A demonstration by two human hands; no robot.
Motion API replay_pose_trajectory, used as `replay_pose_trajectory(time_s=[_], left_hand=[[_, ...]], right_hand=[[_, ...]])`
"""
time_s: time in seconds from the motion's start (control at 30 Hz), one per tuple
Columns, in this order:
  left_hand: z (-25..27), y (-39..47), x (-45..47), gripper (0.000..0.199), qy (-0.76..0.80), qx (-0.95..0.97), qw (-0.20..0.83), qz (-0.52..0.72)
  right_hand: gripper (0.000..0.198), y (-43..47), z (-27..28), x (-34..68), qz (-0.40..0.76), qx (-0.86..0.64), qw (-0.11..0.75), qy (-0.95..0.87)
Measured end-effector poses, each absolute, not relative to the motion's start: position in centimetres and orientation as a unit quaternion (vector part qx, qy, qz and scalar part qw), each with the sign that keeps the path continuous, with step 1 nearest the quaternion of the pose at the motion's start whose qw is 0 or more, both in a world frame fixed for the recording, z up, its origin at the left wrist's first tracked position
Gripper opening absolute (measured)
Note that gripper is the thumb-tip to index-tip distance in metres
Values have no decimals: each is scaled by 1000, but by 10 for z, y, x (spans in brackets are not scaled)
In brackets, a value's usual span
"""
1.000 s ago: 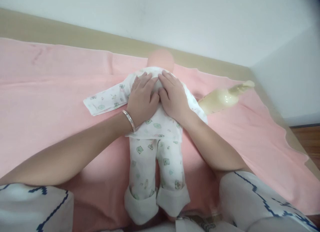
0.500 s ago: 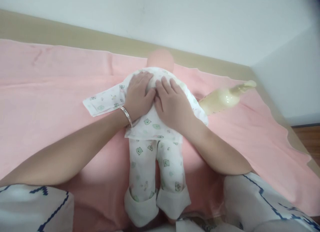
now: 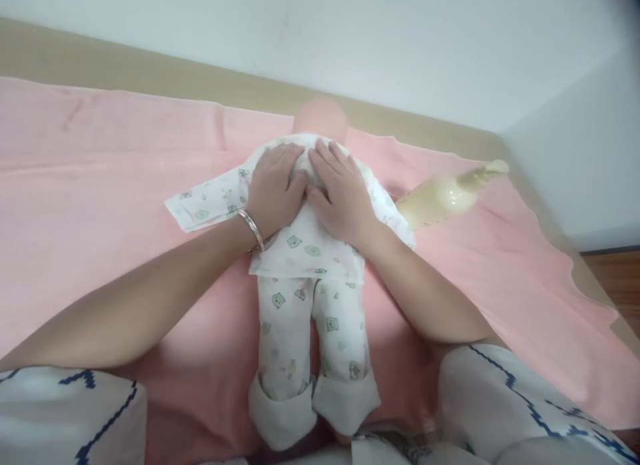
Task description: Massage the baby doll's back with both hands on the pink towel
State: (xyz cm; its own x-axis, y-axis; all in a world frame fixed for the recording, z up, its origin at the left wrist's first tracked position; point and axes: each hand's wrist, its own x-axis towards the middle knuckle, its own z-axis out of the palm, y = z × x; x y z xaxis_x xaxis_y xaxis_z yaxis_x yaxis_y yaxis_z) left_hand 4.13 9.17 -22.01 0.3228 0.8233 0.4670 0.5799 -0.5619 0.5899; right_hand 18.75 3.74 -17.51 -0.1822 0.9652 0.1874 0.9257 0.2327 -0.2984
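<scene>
Pale wall (image 3: 300, 38) behind; tan tabletop (image 3: 150, 68) below, spread with a pink cloth (image 3: 100, 198). On the cloth, in front of me, lies a doll (image 3: 311, 268) in a printed shirt (image 3: 325, 231) and turned-up trousers (image 3: 285, 331), its head (image 3: 320, 115) at the far end; I cannot tell whether it is face down. My left hand (image 3: 275, 185), a bracelet (image 3: 253, 229) at its wrist, and my right hand (image 3: 343, 198) rest side by side on the upper shirt, fingers extended and gripping nothing, thumbs near each other. To the right, near the doll's sleeve, lies a glossy yellowish thing (image 3: 453, 197) of uncertain kind. Technique, as I judge it: the palms should lie flat, pressure light and equal on both sides, fingertips clear of the neck, and the cloth smooth beneath so that the doll does not slide.
</scene>
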Motion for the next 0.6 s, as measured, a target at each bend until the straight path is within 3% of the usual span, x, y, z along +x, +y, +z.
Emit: replay_pose_trajectory(time_s=[0.27,0.6], left_hand=[[-228,95,39,41,418,794,171,406],[-223,92,41,52,437,791,176,389]], right_hand=[[62,34,-174,185,48,-618,166,-767],[54,34,-182,190,25,-609,207,-765]])
